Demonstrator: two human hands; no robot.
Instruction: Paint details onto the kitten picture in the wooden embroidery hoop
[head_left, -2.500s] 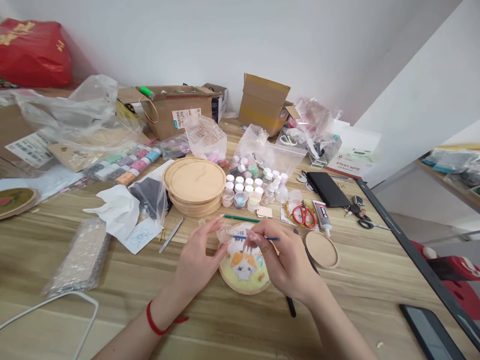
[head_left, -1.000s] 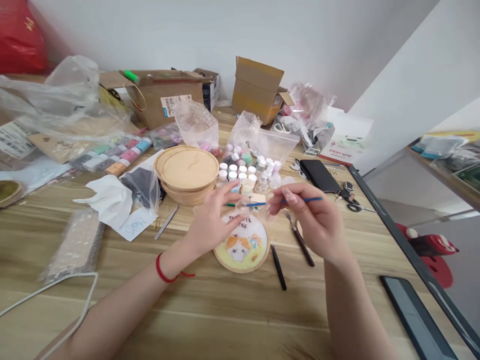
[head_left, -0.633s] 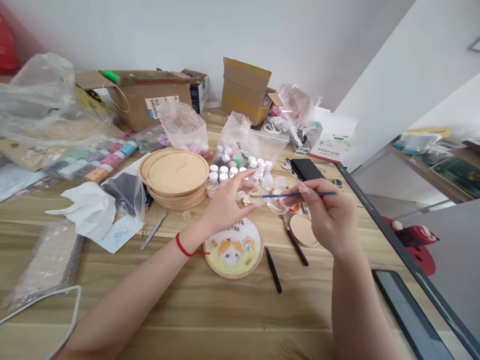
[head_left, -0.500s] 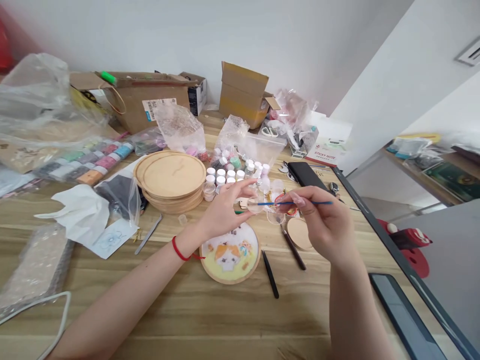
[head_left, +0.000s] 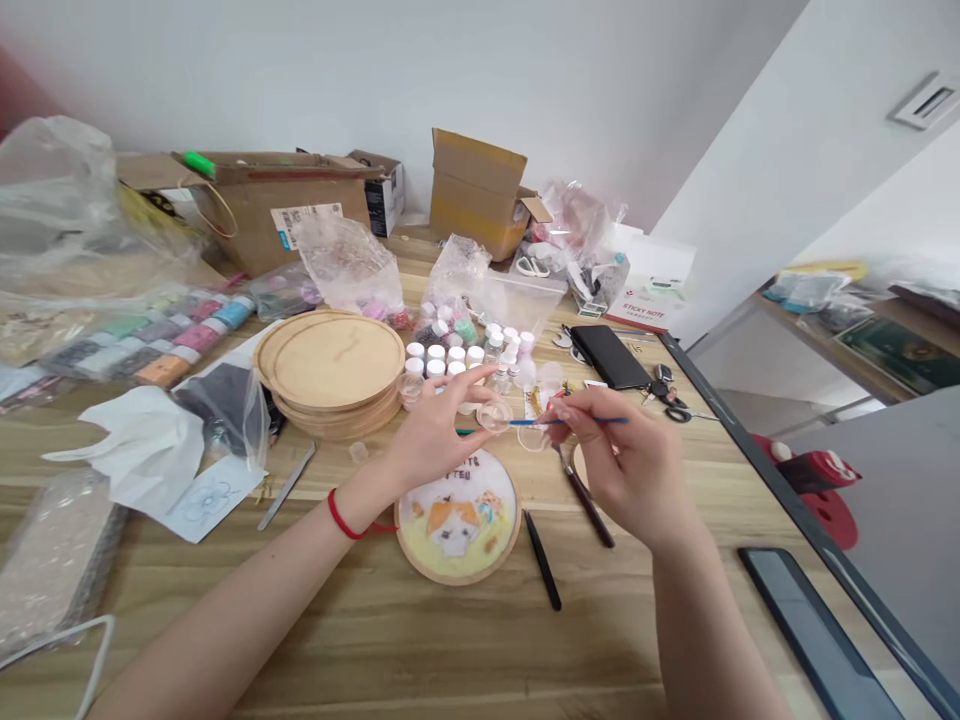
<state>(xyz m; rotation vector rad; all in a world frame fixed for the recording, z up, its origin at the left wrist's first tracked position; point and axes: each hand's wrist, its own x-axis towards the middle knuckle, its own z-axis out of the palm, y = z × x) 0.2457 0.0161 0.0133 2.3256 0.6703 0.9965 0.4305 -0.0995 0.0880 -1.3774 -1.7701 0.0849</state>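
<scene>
Between the thumb and fingers of my left hand (head_left: 439, 430) is a small clear plastic cup (head_left: 495, 415), tilted toward the right. My right hand (head_left: 626, 460) pinches a thin blue stick (head_left: 611, 421), perhaps a brush handle; its left end reaches the cup's mouth, and its tip is hard to make out. Below my hands lies a round wooden-rimmed picture (head_left: 457, 520) of an orange-and-white cat on yellow, with lettering at its top. Black tweezers (head_left: 542, 560) rest at its right, and a dark-handled tool (head_left: 587, 505) lies under my right hand.
Stacked round wooden plates (head_left: 330, 360) stand left of several white-capped jars (head_left: 435, 368). Metal tweezers (head_left: 286, 486) and white tissue (head_left: 127, 430) lie at left. Cardboard boxes (head_left: 476, 190) line the back. A black case (head_left: 609, 355), keys and a phone (head_left: 810, 630) are at right.
The view has shifted slightly. My right hand has moved a little left and down, bringing the blue stick closer into the cup. My left hand still holds the cup, now tilted more visibly.
</scene>
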